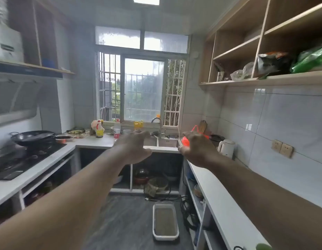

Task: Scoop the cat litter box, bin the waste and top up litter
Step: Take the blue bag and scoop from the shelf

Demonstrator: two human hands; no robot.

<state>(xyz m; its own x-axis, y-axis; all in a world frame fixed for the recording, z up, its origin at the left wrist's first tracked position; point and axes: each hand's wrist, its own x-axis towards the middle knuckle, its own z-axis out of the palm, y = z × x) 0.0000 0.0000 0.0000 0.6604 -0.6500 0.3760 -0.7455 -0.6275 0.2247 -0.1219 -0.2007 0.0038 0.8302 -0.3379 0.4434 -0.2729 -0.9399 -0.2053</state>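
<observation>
A white litter box [165,237] filled with grey-brown litter sits on the dark floor, near the right-hand cabinets. Both my arms are stretched forward at chest height, far above the box. My left hand [134,147] has its fingers spread and holds nothing. My right hand [197,148] is held with curled fingers apart, also holding nothing. An orange-red plastic thing [185,140] shows just behind my right hand on the counter near the sink; it is partly hidden. No scoop, bin or litter bag can be made out.
White counters run along both sides and the far wall. A wok [33,137] sits on the stove at left, a steel sink [163,142] with tap under the window, a white kettle [227,147] at right. Cables [188,212] lie beside the box. Open shelves hold bags overhead.
</observation>
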